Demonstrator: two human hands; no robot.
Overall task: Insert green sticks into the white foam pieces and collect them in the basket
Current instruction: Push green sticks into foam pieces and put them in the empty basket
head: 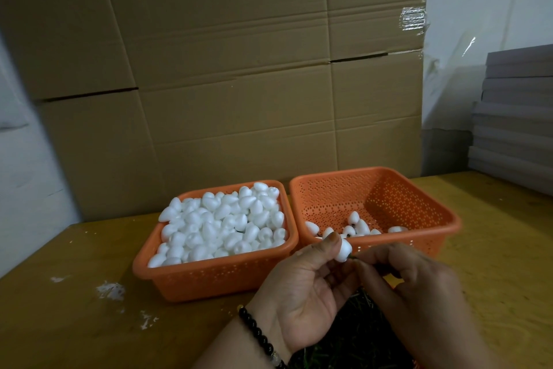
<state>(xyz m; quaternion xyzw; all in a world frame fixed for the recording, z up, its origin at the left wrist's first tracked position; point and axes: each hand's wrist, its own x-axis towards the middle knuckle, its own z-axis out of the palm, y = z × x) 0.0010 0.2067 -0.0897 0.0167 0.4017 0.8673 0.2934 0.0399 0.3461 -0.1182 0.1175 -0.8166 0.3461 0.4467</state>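
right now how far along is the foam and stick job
Early. The right basket holds only a handful of finished pieces. In hand: the left hand holds one foam piece while the right hand pinches a stick at its base. Left: the heaped left basket.

green stick (354, 258) mostly hidden between hands, forearms cut off

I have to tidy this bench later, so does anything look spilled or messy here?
Yes. White foam crumbs lie scattered on the wooden table, left of the full basket, with smaller flecks nearer the front edge. Otherwise both baskets sit upright, side by side, and their foam pieces are inside them.
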